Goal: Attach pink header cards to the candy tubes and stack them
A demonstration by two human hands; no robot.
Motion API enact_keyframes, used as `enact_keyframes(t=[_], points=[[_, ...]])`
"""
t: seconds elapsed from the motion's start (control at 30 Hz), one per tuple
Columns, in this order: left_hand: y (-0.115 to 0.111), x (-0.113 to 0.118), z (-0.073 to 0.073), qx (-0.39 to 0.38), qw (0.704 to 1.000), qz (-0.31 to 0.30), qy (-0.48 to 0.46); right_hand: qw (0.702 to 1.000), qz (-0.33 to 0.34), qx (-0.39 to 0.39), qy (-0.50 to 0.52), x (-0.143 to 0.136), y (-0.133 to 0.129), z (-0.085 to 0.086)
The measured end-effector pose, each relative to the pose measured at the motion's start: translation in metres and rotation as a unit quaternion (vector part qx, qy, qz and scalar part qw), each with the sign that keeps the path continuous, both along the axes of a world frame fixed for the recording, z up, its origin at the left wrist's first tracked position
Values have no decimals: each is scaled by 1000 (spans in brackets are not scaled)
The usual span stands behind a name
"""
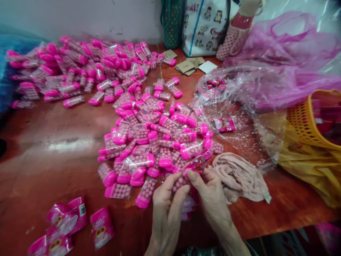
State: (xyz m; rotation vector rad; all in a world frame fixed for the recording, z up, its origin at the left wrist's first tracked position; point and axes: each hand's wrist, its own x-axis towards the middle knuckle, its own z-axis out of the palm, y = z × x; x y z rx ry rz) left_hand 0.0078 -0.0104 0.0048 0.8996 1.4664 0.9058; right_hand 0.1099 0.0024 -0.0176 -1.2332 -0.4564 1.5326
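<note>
My left hand (165, 204) is closed, pinching a small clear container of pink candy balls (179, 182) between thumb and fingers. My right hand (213, 199) is closed too, with its thumb on a printed pink wrapper (198, 163) that meets the container's upper end. How far the wrapper covers the container is hidden by my fingers. Just beyond both hands lies a heap of clear candy containers with bright pink caps (141, 161). More wrappers, partly hidden, show beneath my hands. Several printed pink candy packs (101, 227) lie at the lower left.
A larger pile of candy containers (71, 58) spreads along the wall. To the right are a crumpled beige cloth (239, 177), a clear plastic bag (239, 103) with printed packs, and a yellow basket (301, 115). Cardboard pieces (185, 66) and a white printed bag (205, 28) stand behind.
</note>
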Motion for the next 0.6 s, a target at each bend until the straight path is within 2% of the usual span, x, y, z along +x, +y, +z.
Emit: enact_keyframes(t=[0.17, 0.37, 0.5, 0.6], points=[[2, 0, -2, -9, 999, -35, -36, 993, 42, 22, 109, 7, 2, 3], [0, 4, 2, -15, 995, -76, -57, 996, 7, 2, 91, 6, 1, 8], [-3, 5, 2, -16, 997, -44, -61, 999, 42, -11, 26, -2, -3, 10], [0, 5, 0, -25, 997, -1, -71, 999, 33, -12, -34, -8, -5, 11]])
